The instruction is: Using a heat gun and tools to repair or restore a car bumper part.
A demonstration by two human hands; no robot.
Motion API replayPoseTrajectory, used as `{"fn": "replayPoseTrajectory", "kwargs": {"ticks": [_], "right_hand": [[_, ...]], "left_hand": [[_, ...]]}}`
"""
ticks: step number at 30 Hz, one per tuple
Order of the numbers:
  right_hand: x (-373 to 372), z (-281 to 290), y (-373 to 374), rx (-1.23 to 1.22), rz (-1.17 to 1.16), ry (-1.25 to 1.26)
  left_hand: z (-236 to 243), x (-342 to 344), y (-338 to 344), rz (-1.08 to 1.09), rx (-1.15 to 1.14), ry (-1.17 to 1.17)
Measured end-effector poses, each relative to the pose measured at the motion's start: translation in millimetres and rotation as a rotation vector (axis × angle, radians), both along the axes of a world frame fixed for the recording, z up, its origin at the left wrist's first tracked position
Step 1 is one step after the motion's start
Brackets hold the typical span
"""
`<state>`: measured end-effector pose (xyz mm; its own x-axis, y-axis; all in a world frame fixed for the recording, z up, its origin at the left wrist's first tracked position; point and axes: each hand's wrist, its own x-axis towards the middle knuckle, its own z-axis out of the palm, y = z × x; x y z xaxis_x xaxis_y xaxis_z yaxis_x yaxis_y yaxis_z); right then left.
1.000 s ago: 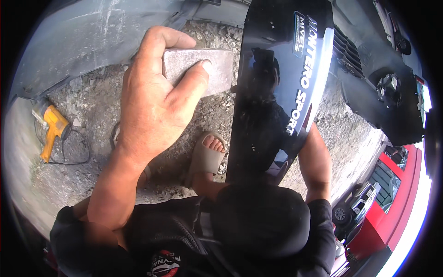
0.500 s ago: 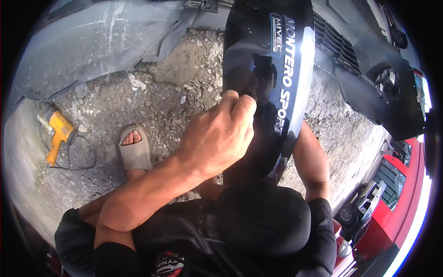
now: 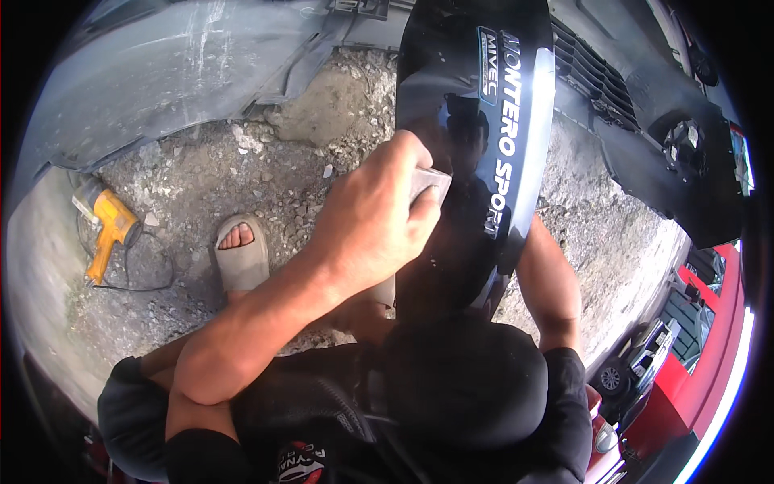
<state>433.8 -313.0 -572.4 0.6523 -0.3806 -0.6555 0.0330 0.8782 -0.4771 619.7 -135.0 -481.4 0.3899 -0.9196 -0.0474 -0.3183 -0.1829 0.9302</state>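
Note:
A long, glossy black car trim panel (image 3: 451,258) with pale lettering stands lengthwise in front of me, its lower end by my lap. My left hand (image 3: 379,210) is closed around a small, flat, grey-beige piece (image 3: 431,182), pinched between thumb and fingers at the panel's left side. The piece looks like a folded pad or sheet; its exact kind does not show. My right forearm (image 3: 548,278) reaches up along the panel's right edge, and the right hand is hidden behind it.
On the rough gravel (image 3: 298,177) at the left lies a yellow heat gun (image 3: 113,222) with a dark cord. A large grey car body panel (image 3: 161,81) fills the upper left. Black slatted and bumper-like parts (image 3: 669,177) stand at the right, and parked vehicles (image 3: 637,355) beyond.
My left hand has turned and shifted slightly left and up, so the grey-beige piece in it now shows. The view has shifted slightly too.

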Motion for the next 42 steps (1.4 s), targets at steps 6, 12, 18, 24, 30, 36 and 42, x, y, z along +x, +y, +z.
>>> {"fn": "replayPoseTrajectory", "kwargs": {"ticks": [6,12,18,24,30,36,42], "right_hand": [[5,-3,4,0.009,0.019,0.002],[4,-4,9,0.028,0.035,0.022],[3,-9,15,0.052,0.032,0.026],[-1,-13,18,0.056,0.028,0.016],[-3,-17,19,0.071,0.013,0.003],[-3,-20,20,0.070,0.001,-0.010],[-2,-22,21,0.079,-0.005,-0.029]], "left_hand": [[10,52,24,0.126,0.215,0.083],[-2,48,30,0.139,0.127,0.003],[-5,21,32,0.085,0.059,-0.042],[-8,22,22,0.142,0.052,-0.097],[-7,17,6,0.150,0.021,-0.160],[-3,-2,-3,0.163,0.071,-0.309],[-7,10,1,0.135,0.092,-0.242]]}}
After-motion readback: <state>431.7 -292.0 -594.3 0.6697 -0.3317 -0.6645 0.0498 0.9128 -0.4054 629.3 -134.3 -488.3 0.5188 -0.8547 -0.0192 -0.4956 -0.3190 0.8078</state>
